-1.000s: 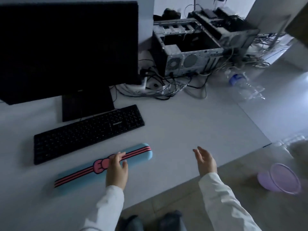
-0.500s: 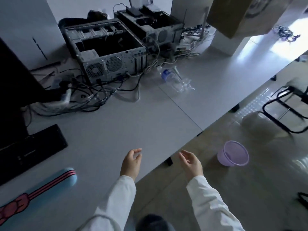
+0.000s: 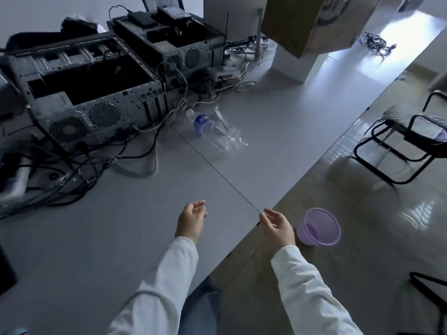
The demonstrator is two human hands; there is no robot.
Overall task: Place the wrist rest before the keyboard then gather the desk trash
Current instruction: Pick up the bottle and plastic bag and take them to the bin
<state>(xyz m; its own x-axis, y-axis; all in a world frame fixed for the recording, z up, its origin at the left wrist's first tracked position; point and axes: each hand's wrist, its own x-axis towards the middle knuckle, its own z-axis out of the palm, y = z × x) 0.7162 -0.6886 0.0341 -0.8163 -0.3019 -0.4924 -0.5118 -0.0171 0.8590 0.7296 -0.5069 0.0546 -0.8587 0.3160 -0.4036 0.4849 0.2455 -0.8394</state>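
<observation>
A crushed clear plastic bottle (image 3: 212, 131) with a blue label lies on the white desk (image 3: 121, 226), just right of the computer cases, with a crumpled clear wrapper beside it. My left hand (image 3: 192, 220) hovers over the desk near its front edge, fingers loosely curled and holding nothing. My right hand (image 3: 277, 226) hangs just past the desk edge, fingers apart, empty. A small purple bin (image 3: 319, 227) stands on the floor right of my right hand. The wrist rest and keyboard are out of view, apart from a dark corner at the left edge.
Two open computer cases (image 3: 92, 93) with tangled cables (image 3: 72, 170) fill the desk's back left. A cardboard box (image 3: 312, 20) sits on a white block at the back. A black metal chair (image 3: 408, 139) stands on the shiny floor to the right.
My left hand let go of the wrist rest and moved right. The view swung right, so the monitor, keyboard and wrist rest left the frame and the bottle and bin came closer.
</observation>
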